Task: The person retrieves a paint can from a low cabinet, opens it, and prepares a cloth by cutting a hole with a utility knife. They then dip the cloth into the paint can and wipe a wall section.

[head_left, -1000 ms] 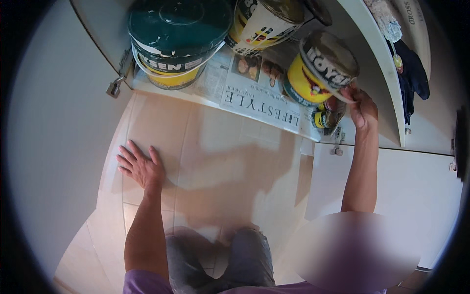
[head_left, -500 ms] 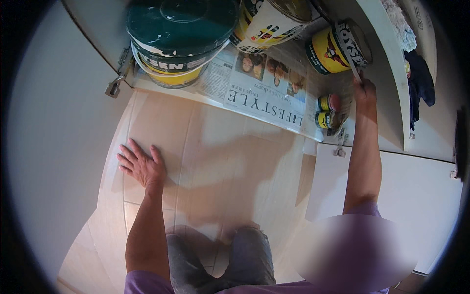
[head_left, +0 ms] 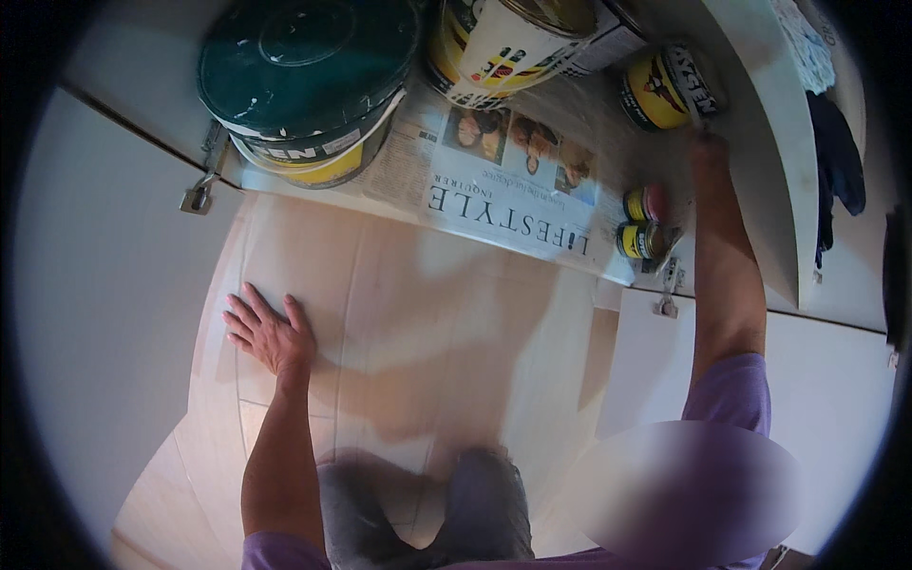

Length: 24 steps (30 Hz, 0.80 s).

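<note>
Over the feed I see the left hand point(head_left: 270, 332) spread wide, palm down on the floor point(head_left: 456, 304), holding nothing. Rightward I get a green-lidded bucket point(head_left: 309, 62), a white pail point(head_left: 503, 47), newspaper point(head_left: 508, 185), then two small tins point(head_left: 635, 239). Behind those is the yellow-and-black can point(head_left: 655, 92), the right hand point(head_left: 709, 148) at its near right side; whether its fingers grip, I cannot tell.

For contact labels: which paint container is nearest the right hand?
The mid-sized yellow-and-black can behind the two small cans; the right hand is at its edge. The green-lidded bucket and white-streaked pail sit farther off.
</note>
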Available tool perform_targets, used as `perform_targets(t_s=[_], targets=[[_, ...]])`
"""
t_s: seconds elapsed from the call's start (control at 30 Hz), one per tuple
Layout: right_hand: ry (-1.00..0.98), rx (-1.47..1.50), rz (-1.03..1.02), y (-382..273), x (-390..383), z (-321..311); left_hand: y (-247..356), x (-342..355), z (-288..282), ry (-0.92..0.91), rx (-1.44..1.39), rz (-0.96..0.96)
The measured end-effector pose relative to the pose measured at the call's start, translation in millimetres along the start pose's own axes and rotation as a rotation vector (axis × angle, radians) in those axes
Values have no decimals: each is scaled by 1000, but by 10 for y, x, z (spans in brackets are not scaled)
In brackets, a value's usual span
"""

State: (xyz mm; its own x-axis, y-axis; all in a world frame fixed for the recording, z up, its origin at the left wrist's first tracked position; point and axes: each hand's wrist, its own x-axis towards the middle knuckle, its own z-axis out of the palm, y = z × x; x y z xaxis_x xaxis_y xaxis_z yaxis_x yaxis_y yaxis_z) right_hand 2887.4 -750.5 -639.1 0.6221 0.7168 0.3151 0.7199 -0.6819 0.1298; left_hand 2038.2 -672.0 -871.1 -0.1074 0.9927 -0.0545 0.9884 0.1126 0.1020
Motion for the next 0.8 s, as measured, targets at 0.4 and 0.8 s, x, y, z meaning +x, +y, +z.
perform_targets(t_s=[0.4,0.8], targets=[[-15,1589,426,-1574,-746,-91,41,12,-88,-45,5,-16],[-301,1777,500,-4200,-1702,-799,19,7,-126,-56,-53,-5]])
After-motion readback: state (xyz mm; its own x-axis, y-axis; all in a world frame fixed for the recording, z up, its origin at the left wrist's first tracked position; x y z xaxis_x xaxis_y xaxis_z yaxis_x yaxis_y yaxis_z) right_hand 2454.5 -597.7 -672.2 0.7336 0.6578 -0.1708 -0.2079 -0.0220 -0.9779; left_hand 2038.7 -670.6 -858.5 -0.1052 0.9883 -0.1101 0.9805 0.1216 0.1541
